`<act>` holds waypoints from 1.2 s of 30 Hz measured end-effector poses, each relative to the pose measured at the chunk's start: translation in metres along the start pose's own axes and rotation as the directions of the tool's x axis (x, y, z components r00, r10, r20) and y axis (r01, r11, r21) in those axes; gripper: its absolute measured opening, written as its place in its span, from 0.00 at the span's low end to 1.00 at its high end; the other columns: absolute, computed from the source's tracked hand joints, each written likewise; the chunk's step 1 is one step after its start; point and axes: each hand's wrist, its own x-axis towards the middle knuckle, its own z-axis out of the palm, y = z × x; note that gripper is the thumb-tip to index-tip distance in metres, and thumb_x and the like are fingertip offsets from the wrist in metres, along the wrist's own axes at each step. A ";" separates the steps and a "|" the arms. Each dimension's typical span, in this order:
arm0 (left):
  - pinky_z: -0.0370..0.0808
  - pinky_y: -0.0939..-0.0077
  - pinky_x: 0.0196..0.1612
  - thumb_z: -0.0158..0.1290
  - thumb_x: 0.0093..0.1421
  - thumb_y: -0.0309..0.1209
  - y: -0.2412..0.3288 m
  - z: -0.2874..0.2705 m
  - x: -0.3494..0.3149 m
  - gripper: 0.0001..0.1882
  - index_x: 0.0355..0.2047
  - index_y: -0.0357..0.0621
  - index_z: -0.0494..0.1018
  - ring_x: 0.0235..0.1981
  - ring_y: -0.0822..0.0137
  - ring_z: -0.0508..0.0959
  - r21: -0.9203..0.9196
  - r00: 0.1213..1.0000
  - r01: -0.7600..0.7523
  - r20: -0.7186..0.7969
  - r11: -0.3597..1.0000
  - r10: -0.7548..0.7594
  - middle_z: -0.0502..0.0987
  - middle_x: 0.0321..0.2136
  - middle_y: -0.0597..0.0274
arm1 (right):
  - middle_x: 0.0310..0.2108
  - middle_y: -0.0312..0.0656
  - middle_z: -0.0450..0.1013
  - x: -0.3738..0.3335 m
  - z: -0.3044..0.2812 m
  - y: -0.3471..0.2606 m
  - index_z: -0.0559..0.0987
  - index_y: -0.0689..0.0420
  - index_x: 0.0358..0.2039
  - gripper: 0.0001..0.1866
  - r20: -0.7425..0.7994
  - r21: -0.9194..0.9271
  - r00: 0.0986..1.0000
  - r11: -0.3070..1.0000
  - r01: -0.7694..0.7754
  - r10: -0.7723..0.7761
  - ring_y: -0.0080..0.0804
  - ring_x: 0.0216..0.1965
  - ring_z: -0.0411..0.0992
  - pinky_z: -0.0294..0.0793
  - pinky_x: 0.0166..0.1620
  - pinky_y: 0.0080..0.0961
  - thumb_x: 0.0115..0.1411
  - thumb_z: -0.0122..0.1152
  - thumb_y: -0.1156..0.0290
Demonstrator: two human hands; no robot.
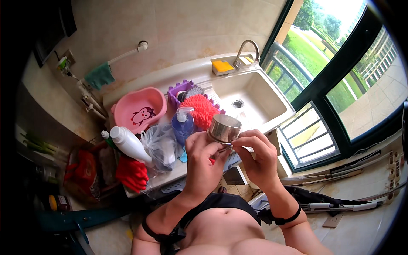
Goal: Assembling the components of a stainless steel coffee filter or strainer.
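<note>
A silvery cylindrical metal cup is held up in front of me, above the front edge of the sink counter. My left hand is closed round its lower left side, with a small bit of red showing by the fingers. The fingers of my right hand pinch at the lower right, near the cup's base. What exactly the fingertips grip underneath is partly hidden. Just behind the cup lie a red chenille wash mitt and a blue pump bottle.
A white sink with a curved faucet stands at the back right, beside a window. Leftward are a pink basin, a purple basket, a white bottle, a clear plastic bag and red gloves.
</note>
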 end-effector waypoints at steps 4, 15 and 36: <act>0.62 0.47 0.70 0.65 0.61 0.25 0.009 -0.004 0.003 0.08 0.42 0.40 0.85 0.60 0.41 0.73 0.116 0.978 -0.190 -0.068 0.975 0.198 0.84 0.43 0.49 | 0.40 0.46 0.79 -0.001 -0.005 -0.002 0.85 0.61 0.43 0.15 0.013 0.046 0.999 0.998 0.038 -0.039 0.44 0.42 0.79 0.79 0.47 0.32 0.55 0.72 0.87; 0.64 0.40 0.69 0.63 0.59 0.20 0.018 -0.009 0.003 0.09 0.40 0.41 0.84 0.45 0.47 0.79 0.052 0.948 -0.314 -0.046 0.948 0.316 0.81 0.35 0.54 | 0.45 0.37 0.71 -0.013 -0.023 0.001 0.79 0.66 0.43 0.08 0.225 0.635 0.926 0.676 -0.375 0.303 0.24 0.47 0.70 0.69 0.54 0.22 0.68 0.67 0.77; 0.70 0.46 0.64 0.63 0.50 0.24 0.031 -0.031 0.000 0.10 0.34 0.39 0.81 0.40 0.56 0.77 0.287 0.866 -0.487 0.038 0.825 0.498 0.77 0.32 0.60 | 0.56 0.52 0.79 -0.007 -0.020 -0.006 0.77 0.69 0.59 0.20 0.641 0.760 0.696 -0.135 -0.636 0.324 0.40 0.58 0.79 0.76 0.65 0.39 0.68 0.64 0.78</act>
